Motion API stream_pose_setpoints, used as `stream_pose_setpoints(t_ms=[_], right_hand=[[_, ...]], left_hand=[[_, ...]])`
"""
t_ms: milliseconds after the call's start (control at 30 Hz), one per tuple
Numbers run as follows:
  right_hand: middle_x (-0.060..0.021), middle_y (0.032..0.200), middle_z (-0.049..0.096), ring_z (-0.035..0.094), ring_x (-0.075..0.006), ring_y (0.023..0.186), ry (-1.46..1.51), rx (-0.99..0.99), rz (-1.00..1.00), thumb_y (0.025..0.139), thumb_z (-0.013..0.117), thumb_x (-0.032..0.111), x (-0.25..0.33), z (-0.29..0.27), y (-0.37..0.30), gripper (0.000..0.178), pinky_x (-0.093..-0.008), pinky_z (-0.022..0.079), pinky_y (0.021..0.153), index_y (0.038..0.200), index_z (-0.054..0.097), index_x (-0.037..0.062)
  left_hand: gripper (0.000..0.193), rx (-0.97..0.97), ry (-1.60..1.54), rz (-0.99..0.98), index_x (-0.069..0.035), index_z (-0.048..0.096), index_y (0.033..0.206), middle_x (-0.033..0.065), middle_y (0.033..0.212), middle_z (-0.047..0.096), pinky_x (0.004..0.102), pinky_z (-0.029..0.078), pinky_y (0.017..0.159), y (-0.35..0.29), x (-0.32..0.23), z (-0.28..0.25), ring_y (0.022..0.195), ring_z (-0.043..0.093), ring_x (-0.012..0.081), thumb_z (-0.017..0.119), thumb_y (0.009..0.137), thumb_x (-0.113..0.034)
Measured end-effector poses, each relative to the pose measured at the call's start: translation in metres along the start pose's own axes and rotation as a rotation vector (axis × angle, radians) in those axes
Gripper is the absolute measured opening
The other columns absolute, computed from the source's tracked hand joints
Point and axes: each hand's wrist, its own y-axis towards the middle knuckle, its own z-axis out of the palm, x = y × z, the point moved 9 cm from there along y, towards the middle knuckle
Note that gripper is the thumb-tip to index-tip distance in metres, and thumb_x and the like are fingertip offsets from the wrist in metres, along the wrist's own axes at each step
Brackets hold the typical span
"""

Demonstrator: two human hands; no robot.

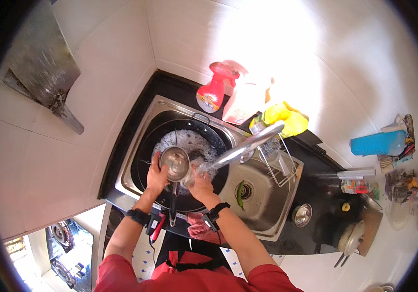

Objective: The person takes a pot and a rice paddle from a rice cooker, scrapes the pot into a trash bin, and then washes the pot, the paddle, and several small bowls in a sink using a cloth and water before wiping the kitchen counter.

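Observation:
My left hand (156,174) grips the rim of a round, shallow metal utensil (174,164) from its left side. A long dark handle (173,202) runs down from beneath it toward me, and it seems to belong to the utensil. My right hand (201,185) is closed just to the right, its fingers on something whitish and foamy that I cannot make out. Both hands are over a large black wok (143,155) with a loop handle, set in the left sink basin. Soapy water (189,139) with white suds fills its bottom.
A chrome faucet (248,145) reaches over the wok's right side. The right basin (262,204) holds a green chili (240,194) by the drain and a wire rack (282,168). Behind stand a red spray bottle (212,90) and yellow gloves (287,119). A pink cloth (201,228) hangs at the front edge.

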Motion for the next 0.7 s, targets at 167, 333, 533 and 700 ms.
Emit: stream_pose_setpoints(t_ms=[167, 333, 533, 700], right_hand=[[-0.0209, 0.092, 0.06, 0.061, -0.0359, 0.088, 0.148, -0.005, 0.029, 0.072, 0.066, 0.022, -0.036, 0.028, 0.033, 0.036, -0.0401, 0.049, 0.079, 0.106, 0.061, 0.0118], [-0.004, 0.074, 0.064, 0.059, -0.0125, 0.067, 0.729, -0.259, 0.206, 0.073, 0.062, 0.009, -0.051, -0.004, 0.015, 0.012, -0.0262, 0.046, 0.06, 0.082, 0.064, 0.0016], [-0.0033, 0.091, 0.058, 0.056, -0.0115, 0.078, 0.876, -0.354, -0.219, 0.075, 0.062, 0.0, 0.013, -0.043, -0.027, 0.022, -0.0244, 0.046, 0.067, 0.097, 0.06, 0.001], [-0.0071, 0.096, 0.055, 0.055, -0.0152, 0.086, 0.788, -0.338, -0.298, 0.074, 0.061, -0.001, 0.028, -0.048, -0.042, 0.023, -0.0269, 0.047, 0.072, 0.097, 0.058, 0.0008]], left_hand=[[0.06, 0.009, -0.154, 0.225, -0.002, 0.042, 0.129, 0.024, 0.12, 0.053, 0.0367, 0.039, 0.095, 0.012, 0.026, -0.002, 0.111, 0.052, 0.0338, 0.055, 0.079, -0.032], [0.057, -0.063, 0.168, 0.205, -0.006, 0.041, 0.131, 0.0246, 0.115, 0.051, 0.037, 0.041, 0.093, -0.012, 0.016, -0.011, 0.103, 0.053, 0.0332, 0.056, 0.082, -0.031], [0.053, -0.067, 0.137, 0.37, -0.005, 0.039, 0.129, 0.03, 0.116, 0.049, 0.0443, 0.039, 0.093, -0.028, 0.018, 0.019, 0.107, 0.047, 0.0449, 0.053, 0.083, -0.027], [0.049, -0.069, -0.123, 0.162, -0.003, 0.038, 0.128, 0.0273, 0.113, 0.054, 0.0408, 0.041, 0.091, -0.03, 0.045, 0.026, 0.107, 0.052, 0.0419, 0.049, 0.089, -0.031]])
